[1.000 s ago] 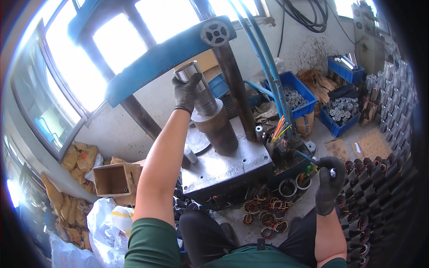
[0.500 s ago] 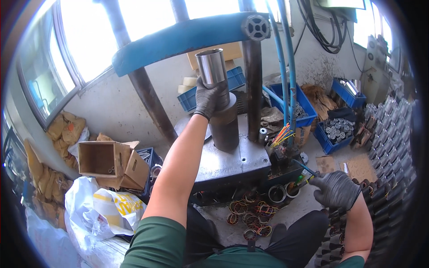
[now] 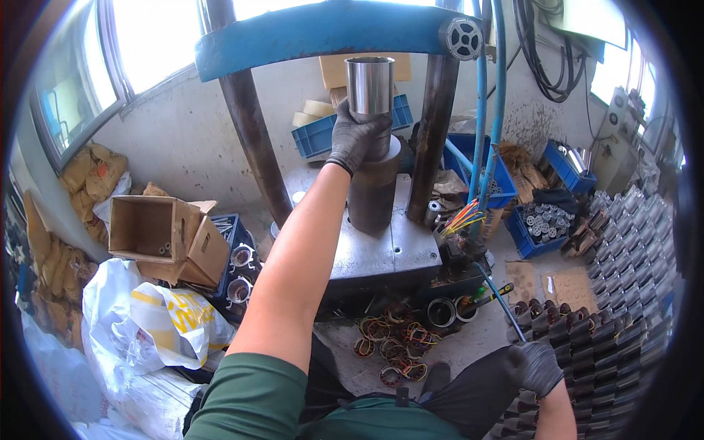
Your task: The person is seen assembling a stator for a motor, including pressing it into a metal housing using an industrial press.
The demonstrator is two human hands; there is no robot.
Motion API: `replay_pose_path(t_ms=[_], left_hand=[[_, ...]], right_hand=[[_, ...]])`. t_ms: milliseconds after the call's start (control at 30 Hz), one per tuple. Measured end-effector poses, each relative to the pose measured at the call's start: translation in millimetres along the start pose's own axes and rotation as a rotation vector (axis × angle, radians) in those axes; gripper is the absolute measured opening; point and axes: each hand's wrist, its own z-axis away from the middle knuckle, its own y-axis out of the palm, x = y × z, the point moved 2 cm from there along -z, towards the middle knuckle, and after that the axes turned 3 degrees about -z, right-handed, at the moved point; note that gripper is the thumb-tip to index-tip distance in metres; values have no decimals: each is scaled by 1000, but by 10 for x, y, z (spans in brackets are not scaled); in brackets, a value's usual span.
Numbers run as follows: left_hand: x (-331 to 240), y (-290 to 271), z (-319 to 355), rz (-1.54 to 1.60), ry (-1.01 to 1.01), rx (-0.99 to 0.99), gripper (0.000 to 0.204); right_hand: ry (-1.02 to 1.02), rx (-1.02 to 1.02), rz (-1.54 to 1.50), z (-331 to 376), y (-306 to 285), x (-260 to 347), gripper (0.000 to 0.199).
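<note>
A shiny metal tube (image 3: 369, 92) stands upright above a thick dark steel cylinder (image 3: 372, 194) on the press table (image 3: 352, 260). My left hand (image 3: 355, 136), in a dark grey glove, is wrapped round the tube's lower part; whatever sits inside the tube is hidden. Above and behind the tube runs the blue crossbeam (image 3: 323, 33) of the press. Low on the right, my right hand (image 3: 539, 367), gloved too, is closed on the end of a thin blue lever (image 3: 504, 299), which slopes up to the unit beside the press table.
Rows of dark and metallic ring-shaped parts (image 3: 587, 345) fill the right side. Wire-wound coils (image 3: 396, 345) lie on the floor near my feet. To the left are an open cardboard box (image 3: 147, 227) and white plastic bags (image 3: 121, 315). Blue bins (image 3: 539, 227) hold metal parts.
My right hand has drawn the lever down and toward me. The left hand still grips the tube above the steel cylinder. The whole view has shifted slightly.
</note>
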Motion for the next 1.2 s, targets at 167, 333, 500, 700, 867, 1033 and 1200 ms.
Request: replay_pose_path(t_ms=[167, 333, 500, 700, 867, 1033, 1200], left_hand=[[77, -27, -56, 57, 15, 41, 117], [95, -49, -60, 48, 19, 53, 117], [71, -52, -64, 36, 33, 53, 117], [55, -56, -37, 15, 6, 29, 118], [12, -51, -15, 2, 22, 14, 117], [-24, -38, -6, -42, -17, -10, 112], [-26, -50, -30, -113, -40, 15, 109]], right_hand=[[61, -69, -43, 20, 44, 48, 26], [61, -119, -41, 14, 49, 81, 24], [60, -156, -65, 20, 37, 102, 23], [61, -191, -99, 18, 7, 140, 23], [81, -202, -142, 21, 7, 145, 25], [96, -224, -137, 31, 26, 136, 25], [51, -230, -159, 1, -33, 155, 19]])
